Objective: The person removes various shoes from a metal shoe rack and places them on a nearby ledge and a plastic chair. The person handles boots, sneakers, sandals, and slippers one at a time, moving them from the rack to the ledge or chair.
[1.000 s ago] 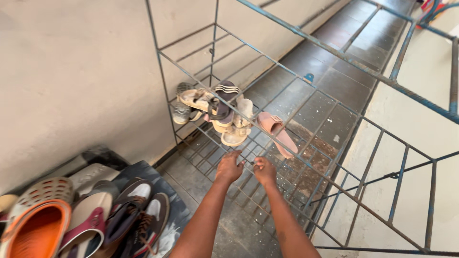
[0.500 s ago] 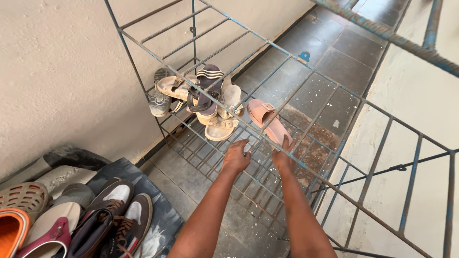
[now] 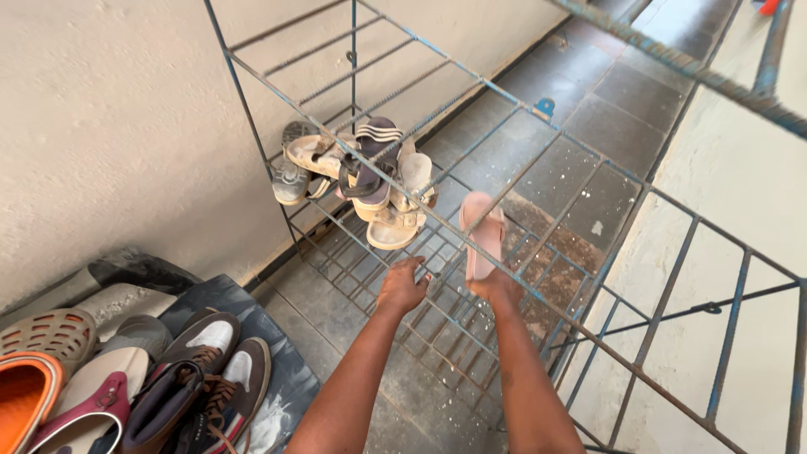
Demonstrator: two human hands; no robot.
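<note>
Nearest to the camera, bottom left, a dark mat [image 3: 277, 391] lies on the floor w/ many shoes on it: an orange clog [image 3: 25, 403], a grey clog [image 3: 46, 334], a dark red and white sandal [image 3: 88, 403] and a pair of brown and white sneakers [image 3: 223, 370]. They are packed close, touching each other, next to the beige wall [image 3: 109, 126].

In the middle, two bare forearms go up from the bottom edge into a blue metal rack [image 3: 521, 269] made of thin bars. The left hand [image 3: 401, 287] is open, fingers spread a little, holding nothing; it is just over the lower grid of the rack, if it touches the bars I cannot tell. The right hand [image 3: 496, 288] is closed on the near end of a pink sandal [image 3: 482, 235]. The sandal points away from the person, sole side mostly up, and is lifted above the lower grid, just under a diagonal bar of the rack. The two hands are apart, approx. side by side, the left one a bit nearer.

A little further, on the left-back part of the same grid, is a heap of sandals [image 3: 361, 181]: beige ones, one dark w/ white stripes, one grey. They lie on top of each other, near the pink sandal but not touching it.

Beyond, the floor of dark grey tiles [image 3: 588, 126] w/ white spots runs away along the wall. On the right is a pale low wall [image 3: 740, 193].
</note>
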